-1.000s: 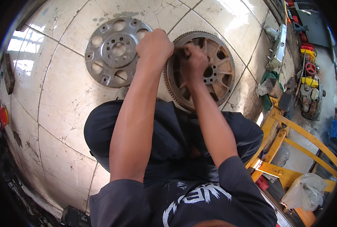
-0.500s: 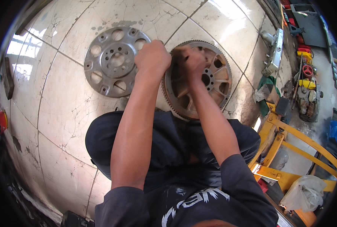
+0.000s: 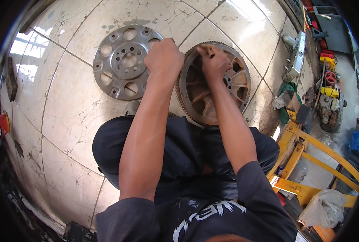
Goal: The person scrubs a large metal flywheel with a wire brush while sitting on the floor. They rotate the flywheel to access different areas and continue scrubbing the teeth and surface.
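A ring-toothed flywheel (image 3: 236, 79), brown and rusty inside its grey rim, lies on the tiled floor in front of me to the right. My right hand (image 3: 216, 64) is curled over its upper part, fingers bunched near the rim; what they hold, if anything, cannot be made out. My left hand (image 3: 164, 58) is closed in a fist between the flywheel and a flat steel flexplate (image 3: 117, 54) with large round holes. That fist covers the plate's right edge and is close to the flywheel's toothed rim. Its fingertips are hidden.
On the right are a yellow metal frame (image 3: 304, 187), a white plastic bag (image 3: 324, 207), a silver metal housing (image 3: 295, 56) and an engine-like machine (image 3: 330, 105) with yellow parts. A wooden block (image 3: 11, 78) and a red object (image 3: 3, 125) lie far left.
My right hand has moved slightly right over the flywheel and is less blurred. My left fist keeps its place between the two discs. The whole view has shifted slightly.
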Action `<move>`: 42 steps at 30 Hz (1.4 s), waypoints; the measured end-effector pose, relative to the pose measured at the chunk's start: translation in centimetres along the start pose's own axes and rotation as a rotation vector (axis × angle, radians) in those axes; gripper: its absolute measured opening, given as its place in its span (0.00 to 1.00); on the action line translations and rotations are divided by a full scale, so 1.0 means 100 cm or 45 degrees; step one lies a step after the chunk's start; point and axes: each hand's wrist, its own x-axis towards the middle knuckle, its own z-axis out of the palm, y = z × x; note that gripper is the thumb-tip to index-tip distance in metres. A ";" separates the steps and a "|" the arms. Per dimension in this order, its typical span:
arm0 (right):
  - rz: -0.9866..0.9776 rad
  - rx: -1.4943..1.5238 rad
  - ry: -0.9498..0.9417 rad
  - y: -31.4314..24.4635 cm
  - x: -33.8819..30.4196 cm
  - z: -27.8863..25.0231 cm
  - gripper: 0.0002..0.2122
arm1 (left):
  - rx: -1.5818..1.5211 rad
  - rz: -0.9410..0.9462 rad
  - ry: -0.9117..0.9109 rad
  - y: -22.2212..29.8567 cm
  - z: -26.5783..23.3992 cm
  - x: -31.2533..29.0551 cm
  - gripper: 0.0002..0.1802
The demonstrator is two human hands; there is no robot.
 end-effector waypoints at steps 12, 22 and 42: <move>0.005 -0.275 -0.069 -0.010 0.010 0.006 0.14 | -0.031 0.021 0.034 -0.003 -0.003 0.001 0.24; -0.273 -0.424 0.124 0.014 0.005 0.006 0.21 | -0.009 0.143 -0.052 0.003 0.012 0.004 0.26; 0.208 -0.346 0.024 0.015 0.019 0.013 0.30 | -0.058 0.159 0.039 0.000 0.012 0.009 0.23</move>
